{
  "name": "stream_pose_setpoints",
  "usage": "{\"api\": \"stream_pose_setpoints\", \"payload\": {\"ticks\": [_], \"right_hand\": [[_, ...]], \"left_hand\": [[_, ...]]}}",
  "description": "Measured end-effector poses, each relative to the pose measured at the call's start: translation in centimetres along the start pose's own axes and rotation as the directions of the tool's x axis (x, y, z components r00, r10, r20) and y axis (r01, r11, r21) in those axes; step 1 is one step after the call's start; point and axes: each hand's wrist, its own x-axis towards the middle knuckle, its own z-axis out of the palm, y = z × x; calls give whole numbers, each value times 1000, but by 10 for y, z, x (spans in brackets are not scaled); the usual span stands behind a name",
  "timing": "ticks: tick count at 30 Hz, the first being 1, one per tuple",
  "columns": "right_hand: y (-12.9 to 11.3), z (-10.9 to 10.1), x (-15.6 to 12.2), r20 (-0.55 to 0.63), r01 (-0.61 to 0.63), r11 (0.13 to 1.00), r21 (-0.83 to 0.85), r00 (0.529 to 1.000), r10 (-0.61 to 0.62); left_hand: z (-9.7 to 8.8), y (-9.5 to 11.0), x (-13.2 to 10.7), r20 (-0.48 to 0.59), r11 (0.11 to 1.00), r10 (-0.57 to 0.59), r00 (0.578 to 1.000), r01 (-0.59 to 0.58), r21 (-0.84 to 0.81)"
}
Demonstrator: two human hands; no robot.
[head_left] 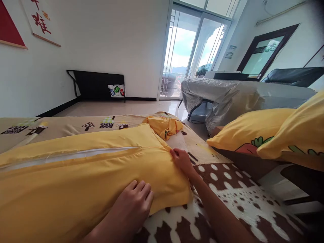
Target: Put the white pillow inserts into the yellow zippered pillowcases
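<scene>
A long yellow pillow (83,168) lies across the bed, its zipper side showing a white strip. My left hand (134,202) rests flat on the near corner of the pillow, fingers together and stretched out. My right hand (181,160) pinches the pillow's far right edge near the zipper end, fingers curled on the fabric. A crumpled yellow pillowcase (164,125) lies just beyond the pillow on the patterned blanket (227,195).
Two yellow pillows with carrot prints (253,130) sit on a wooden bedside surface at right. A table under a silver cover (227,98) stands beyond the bed. A black folded frame (98,84) leans on the far wall beside the glass balcony door (192,47).
</scene>
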Motion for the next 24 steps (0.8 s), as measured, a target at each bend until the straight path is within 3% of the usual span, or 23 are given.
{"api": "stream_pose_setpoints", "payload": {"ticks": [5, 10, 13, 16, 20, 24], "right_hand": [[10, -5, 2, 168, 0, 998, 56, 986, -10], [-2, -4, -5, 35, -8, 993, 118, 999, 3], [-13, 0, -11, 175, 6, 952, 305, 983, -62], [-14, 8, -13, 306, -66, 904, 422, 949, -74], [-9, 10, -11, 322, -65, 915, 398, 944, -73], [-7, 1, -9, 306, 10, 973, 233, 949, -83]], "left_hand": [[-19, -9, -1, 72, 989, -146, 987, 148, -18], [-19, -12, -1, 159, 978, -207, 965, 201, 53], [-17, -12, 1, 196, 981, -196, 961, 190, 51], [-16, -14, 3, 233, 986, -168, 958, 166, 28], [-13, -14, 6, 275, 990, -136, 952, 141, 2], [-23, -13, 8, 400, 991, -114, 909, 134, -24]]}}
